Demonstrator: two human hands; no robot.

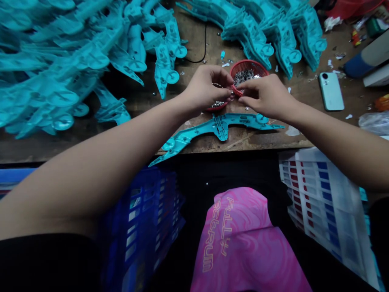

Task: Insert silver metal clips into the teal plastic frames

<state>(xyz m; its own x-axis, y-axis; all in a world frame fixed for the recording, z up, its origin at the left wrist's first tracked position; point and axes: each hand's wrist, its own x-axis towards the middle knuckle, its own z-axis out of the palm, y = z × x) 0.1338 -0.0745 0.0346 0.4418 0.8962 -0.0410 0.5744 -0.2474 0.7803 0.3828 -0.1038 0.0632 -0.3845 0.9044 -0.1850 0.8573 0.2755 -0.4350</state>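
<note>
Above the table's near side, my left hand [211, 87] is closed, with a small shiny metal piece [232, 93] pinched at its fingertips. My right hand [267, 96] faces it, thumb and index finger apart, with nothing visible between them. Its fingertips are by the near rim of a red basket [249, 64] of small metal parts. A second red container [217, 108] with metal parts is partly hidden under my left hand. Just below both hands lies a long, curved turquoise plastic part [221, 129], its ribbed inner side up.
Turquoise parts [75, 61] are heaped at the left, and stacked ones [252, 36] stand at the back right. A phone [332, 92] lies on the right. Below the table edge are a blue crate [146, 219] and a white crate [328, 207].
</note>
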